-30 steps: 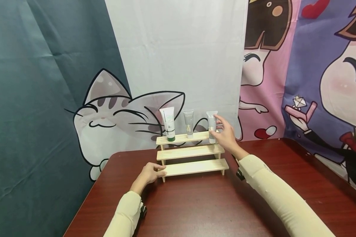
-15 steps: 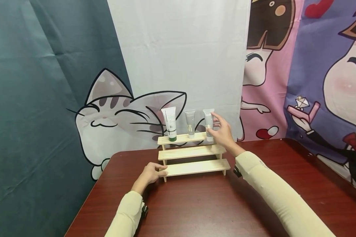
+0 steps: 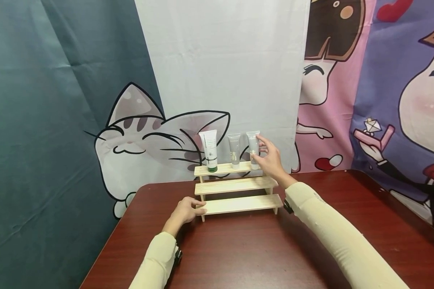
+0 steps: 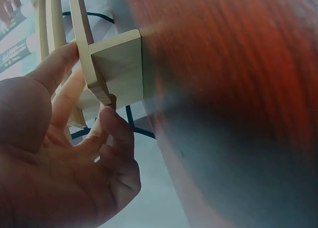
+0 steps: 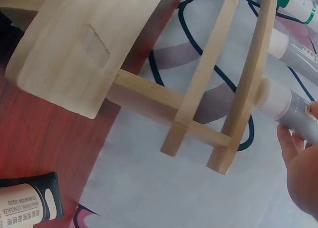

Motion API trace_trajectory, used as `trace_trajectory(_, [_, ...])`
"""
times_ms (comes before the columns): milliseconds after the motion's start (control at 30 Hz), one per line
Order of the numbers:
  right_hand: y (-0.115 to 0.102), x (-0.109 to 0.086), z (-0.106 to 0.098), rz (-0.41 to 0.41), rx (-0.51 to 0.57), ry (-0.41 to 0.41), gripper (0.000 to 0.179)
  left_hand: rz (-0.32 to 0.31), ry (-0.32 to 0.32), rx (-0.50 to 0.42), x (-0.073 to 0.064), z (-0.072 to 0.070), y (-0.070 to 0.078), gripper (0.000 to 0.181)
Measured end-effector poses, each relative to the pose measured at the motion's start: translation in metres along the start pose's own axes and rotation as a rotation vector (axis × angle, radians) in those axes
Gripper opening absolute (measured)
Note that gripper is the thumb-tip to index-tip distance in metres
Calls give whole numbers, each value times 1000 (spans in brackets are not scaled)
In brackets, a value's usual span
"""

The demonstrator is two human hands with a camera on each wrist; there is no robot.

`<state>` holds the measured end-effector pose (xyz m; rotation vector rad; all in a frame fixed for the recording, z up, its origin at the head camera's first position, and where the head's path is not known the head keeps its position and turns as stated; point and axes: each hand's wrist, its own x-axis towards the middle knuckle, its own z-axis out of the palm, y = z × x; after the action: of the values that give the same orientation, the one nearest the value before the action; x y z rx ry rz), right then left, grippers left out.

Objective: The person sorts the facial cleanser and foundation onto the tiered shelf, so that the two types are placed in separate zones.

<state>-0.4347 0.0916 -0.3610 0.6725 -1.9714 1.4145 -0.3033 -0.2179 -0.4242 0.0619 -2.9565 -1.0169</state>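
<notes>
Brace the wooden stand (image 3: 235,186) with the left hand (image 3: 185,209), pinching the left end of the bottom shelf (image 3: 242,204). With the right hand (image 3: 270,160) pinching the rightmost tube (image 3: 253,149) upright near the right end of the top shelf (image 3: 222,169), best settle the cap (image 3: 254,166) squarely, clear of the middle tube (image 3: 234,149); cannot tell whether bearing weight yet.
</notes>
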Motion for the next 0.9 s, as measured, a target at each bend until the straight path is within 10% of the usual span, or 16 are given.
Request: trace_trajectory(900, [-18, -6, -6, -67, 107, 20, 65, -9, 10, -15, 0, 0, 1, 26])
